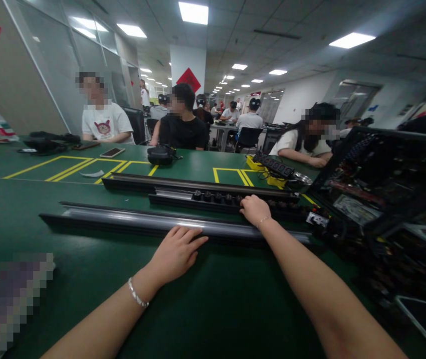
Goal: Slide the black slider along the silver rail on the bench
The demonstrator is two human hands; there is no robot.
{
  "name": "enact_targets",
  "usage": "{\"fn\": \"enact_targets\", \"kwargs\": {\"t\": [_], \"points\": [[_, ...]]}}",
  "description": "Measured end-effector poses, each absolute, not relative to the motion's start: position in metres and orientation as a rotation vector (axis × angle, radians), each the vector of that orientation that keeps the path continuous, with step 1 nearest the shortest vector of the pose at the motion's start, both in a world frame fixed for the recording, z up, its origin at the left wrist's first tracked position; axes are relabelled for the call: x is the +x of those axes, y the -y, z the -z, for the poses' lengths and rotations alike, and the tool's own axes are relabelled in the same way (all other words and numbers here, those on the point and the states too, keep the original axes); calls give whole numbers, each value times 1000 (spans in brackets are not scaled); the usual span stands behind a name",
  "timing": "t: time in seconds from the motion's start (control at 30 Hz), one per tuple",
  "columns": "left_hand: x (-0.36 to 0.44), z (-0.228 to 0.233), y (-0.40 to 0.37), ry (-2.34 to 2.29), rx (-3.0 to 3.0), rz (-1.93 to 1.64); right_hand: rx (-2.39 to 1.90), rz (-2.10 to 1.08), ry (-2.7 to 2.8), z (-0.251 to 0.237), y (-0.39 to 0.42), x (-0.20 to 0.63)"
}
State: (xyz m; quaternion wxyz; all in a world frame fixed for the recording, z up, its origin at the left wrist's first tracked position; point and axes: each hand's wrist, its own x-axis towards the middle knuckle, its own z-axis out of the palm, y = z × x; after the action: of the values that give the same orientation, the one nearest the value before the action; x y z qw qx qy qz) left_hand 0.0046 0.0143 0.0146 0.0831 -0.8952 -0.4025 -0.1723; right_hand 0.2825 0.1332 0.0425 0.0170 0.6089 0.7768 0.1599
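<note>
Three long black strips lie across the green table. Nearest to me is a long strip with a shiny grey face [123, 218]; my left hand [176, 252] rests flat against its near edge, fingers spread, holding nothing. Behind it lies a black power strip with a row of round sockets [220, 198]. My right hand [255, 209] reaches over the near strip and rests on that socket strip, fingers curled down on it. A third long black strip [141, 180] lies farther back.
An open black computer case [381, 184] with boards and cables stands at the right. A yellow-backed power strip [273, 167], a black headset [159, 155] and a phone [112, 152] lie farther back. Several people sit behind the table [18, 219].
</note>
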Motion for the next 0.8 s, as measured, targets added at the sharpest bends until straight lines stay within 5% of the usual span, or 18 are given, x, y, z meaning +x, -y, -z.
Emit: {"fn": "enact_targets", "kwargs": {"t": [0.8], "points": [[1,2,-23,1161,-2619,439,1839,-564,-2484,-88,-80,243]]}}
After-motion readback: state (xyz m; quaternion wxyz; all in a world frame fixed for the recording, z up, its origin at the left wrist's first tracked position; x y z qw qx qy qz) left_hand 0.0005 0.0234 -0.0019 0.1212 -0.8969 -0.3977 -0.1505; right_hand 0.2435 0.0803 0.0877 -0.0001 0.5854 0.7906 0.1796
